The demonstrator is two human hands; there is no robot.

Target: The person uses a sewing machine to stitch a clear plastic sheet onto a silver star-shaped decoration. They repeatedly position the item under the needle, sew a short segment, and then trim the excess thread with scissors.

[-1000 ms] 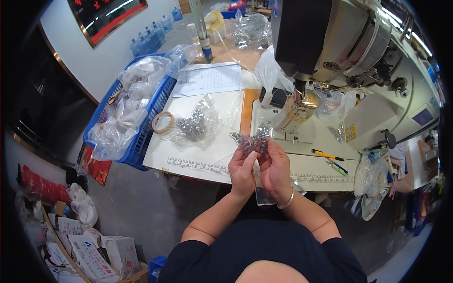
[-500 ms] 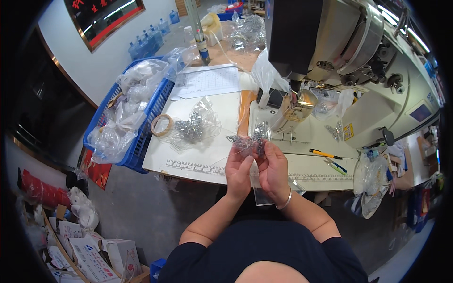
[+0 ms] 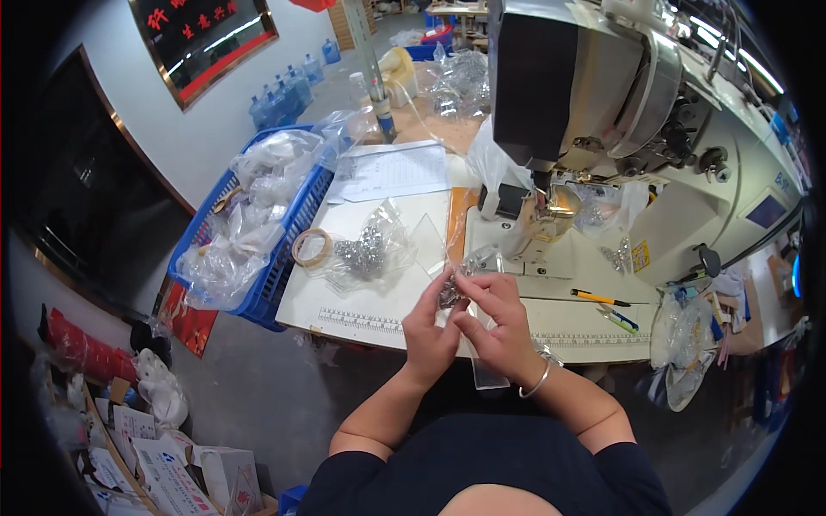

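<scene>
Both hands meet above the front edge of the sewing table. My left hand (image 3: 428,337) pinches the left side of a small glittery silver-grey piece (image 3: 448,296). Its other side is gripped by my right hand (image 3: 502,331), thumb and fingertips pressed together. Fingers cover much of the piece, so its full shape is hidden. A see-through plastic strip (image 3: 489,375) hangs below my right hand; how it is held I cannot tell. To the left, a transparent bag (image 3: 389,245) with similar sparkly pieces lies on the table.
A large sewing machine (image 3: 680,120) stands at right. A tape roll (image 3: 311,248), paper sheets (image 3: 391,175) and a blue basket (image 3: 274,277) of plastic bags are at left. An orange pen (image 3: 600,297) and a green-handled tool (image 3: 621,321) lie at right.
The glittery piece, spread out wider before, is now bunched between my fingertips. My right hand has turned inward over it. The whole view has shifted slightly.
</scene>
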